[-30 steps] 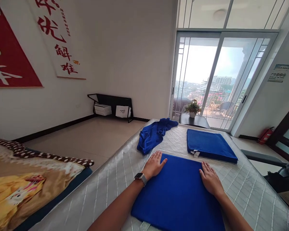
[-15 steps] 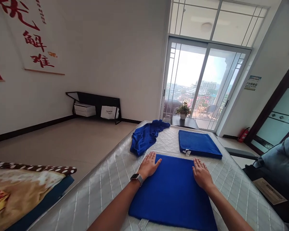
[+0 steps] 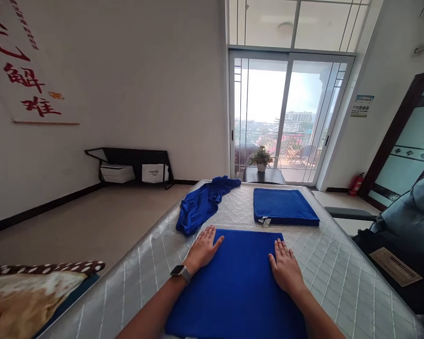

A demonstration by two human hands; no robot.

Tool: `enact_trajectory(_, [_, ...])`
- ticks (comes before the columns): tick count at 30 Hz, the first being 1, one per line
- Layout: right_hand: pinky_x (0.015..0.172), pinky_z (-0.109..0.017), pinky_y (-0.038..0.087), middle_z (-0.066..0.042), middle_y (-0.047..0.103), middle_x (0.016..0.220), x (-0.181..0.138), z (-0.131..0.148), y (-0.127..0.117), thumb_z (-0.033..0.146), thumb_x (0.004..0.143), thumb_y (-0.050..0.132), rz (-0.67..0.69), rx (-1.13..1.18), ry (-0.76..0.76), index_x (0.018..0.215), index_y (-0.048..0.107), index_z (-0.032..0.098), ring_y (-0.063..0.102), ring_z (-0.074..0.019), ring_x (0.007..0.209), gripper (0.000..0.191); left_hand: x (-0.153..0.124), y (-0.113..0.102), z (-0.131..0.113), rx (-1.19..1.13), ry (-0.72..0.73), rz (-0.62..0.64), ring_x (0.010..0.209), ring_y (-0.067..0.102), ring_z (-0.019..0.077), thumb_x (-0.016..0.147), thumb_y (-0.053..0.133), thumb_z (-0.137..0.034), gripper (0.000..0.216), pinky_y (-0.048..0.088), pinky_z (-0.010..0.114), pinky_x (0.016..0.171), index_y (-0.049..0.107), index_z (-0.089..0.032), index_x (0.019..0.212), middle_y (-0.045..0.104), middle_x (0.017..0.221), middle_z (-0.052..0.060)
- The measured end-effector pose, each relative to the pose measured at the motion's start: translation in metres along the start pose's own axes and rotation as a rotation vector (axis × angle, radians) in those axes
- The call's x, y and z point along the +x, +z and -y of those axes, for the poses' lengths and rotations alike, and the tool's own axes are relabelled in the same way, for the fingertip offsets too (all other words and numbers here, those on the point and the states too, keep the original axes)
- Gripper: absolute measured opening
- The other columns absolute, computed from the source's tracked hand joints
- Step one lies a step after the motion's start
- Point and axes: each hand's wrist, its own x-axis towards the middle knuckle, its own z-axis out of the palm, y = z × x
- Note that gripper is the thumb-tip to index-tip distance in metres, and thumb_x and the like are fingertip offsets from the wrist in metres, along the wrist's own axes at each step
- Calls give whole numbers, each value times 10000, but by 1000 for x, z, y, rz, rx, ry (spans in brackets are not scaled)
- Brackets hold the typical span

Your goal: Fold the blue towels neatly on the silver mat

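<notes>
A blue cloth [image 3: 240,282], flat and roughly square, lies in front of me on a quilted mattress [image 3: 144,268] with a shiny cover. My left hand [image 3: 203,247] rests flat at its far left edge, fingers stretched out; a watch is on that wrist. On the far right edge lies my right hand [image 3: 285,267], also flat with fingers extended. Beyond it sits a neat stack of folded blue cloths [image 3: 284,206] with white tags at its near left corner. A crumpled blue cloth [image 3: 201,205] lies loose at the far left of the mattress.
A small table with a potted plant [image 3: 262,158] stands past the mattress, before glass sliding doors [image 3: 261,117]. At right is a dark armchair [image 3: 413,226]. A patterned blanket [image 3: 38,292] is at lower left. A black rack [image 3: 136,157] with white boxes stands by the wall.
The view has turned slightly right. My right hand has slid a little nearer to me along the cloth's edge. My left hand stays flat at the far left edge.
</notes>
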Motion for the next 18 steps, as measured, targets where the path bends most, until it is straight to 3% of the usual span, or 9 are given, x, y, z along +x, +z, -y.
enact_trajectory(3, [1258, -404, 63, -81, 165, 1680, -1, 2, -3, 440, 1018, 175, 4, 15, 8, 1604, 213, 81, 86, -194, 1562, 689, -1, -9, -11, 51, -2, -129, 1490, 363, 313, 1026, 275, -595, 727, 301, 510, 1223, 465, -75, 1497, 447, 1571, 200])
enact_trajectory(5, [1258, -405, 60, -82, 160, 1681, -2, 3, -5, 427, 1020, 177, 5, 19, 10, 1605, 204, 82, 89, -191, 1561, 680, -4, -14, -33, 36, 43, -174, 1483, 379, 306, 1036, 288, -561, 676, 324, 503, 1216, 492, -95, 1481, 475, 1556, 193])
enact_trajectory(9, [1258, -412, 70, -91, 159, 1680, -4, 3, -7, 421, 1023, 186, -6, 21, 7, 1604, 200, 74, 103, -205, 1561, 677, -8, -12, -112, -97, 276, -81, 1432, 465, 259, 1054, 283, -525, 585, 425, 458, 1156, 507, -186, 1475, 544, 1517, 133])
enact_trajectory(12, [1256, -421, 84, -97, 168, 1677, -5, 1, -6, 333, 1008, 224, -5, 5, -16, 1602, 215, 72, 108, -219, 1560, 649, -4, 0, -177, -173, 424, -41, 1459, 426, 247, 1054, 291, -520, 579, 389, 441, 1183, 474, -198, 1500, 525, 1534, 124])
enact_trajectory(14, [1254, -418, 89, -87, 171, 1677, -5, -1, -5, 251, 977, 268, -5, -2, -41, 1605, 223, 94, 105, -222, 1560, 649, 3, 10, -207, -203, 482, -28, 1471, 406, 253, 1058, 289, -491, 568, 365, 460, 1195, 446, -199, 1519, 508, 1544, 143])
enact_trajectory(18, [1253, -420, 101, -77, 193, 1672, -4, -4, -3, 237, 969, 281, -14, 31, -53, 1604, 259, 129, 120, -220, 1558, 644, 18, 25, -218, -185, 516, 15, 1490, 371, 276, 1068, 230, -450, 556, 351, 530, 1185, 407, -217, 1541, 490, 1554, 159])
